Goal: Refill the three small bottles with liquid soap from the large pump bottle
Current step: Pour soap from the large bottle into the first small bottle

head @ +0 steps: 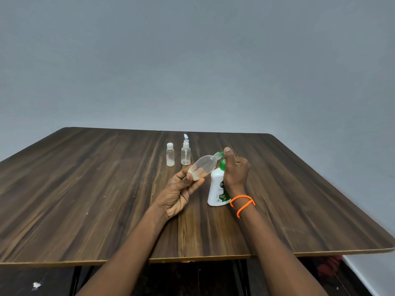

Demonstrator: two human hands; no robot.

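Note:
The large white pump bottle (216,189) with a green pump head stands on the wooden table (96,189). My right hand (236,169) is closed over its pump top, thumb on the nozzle. My left hand (181,189) holds a small clear bottle (203,166) tilted, its open mouth up against the green nozzle; a little pale liquid lies at its base. Two more small bottles stand upright farther back: one with a white cap (170,154) and one with a small pump top (185,152). Both have a thin layer of liquid at the bottom.
An orange beaded band (242,202) circles my right wrist. The table's front edge runs below my forearms, with dark floor and metal table legs (74,278) underneath. A grey wall rises behind the table.

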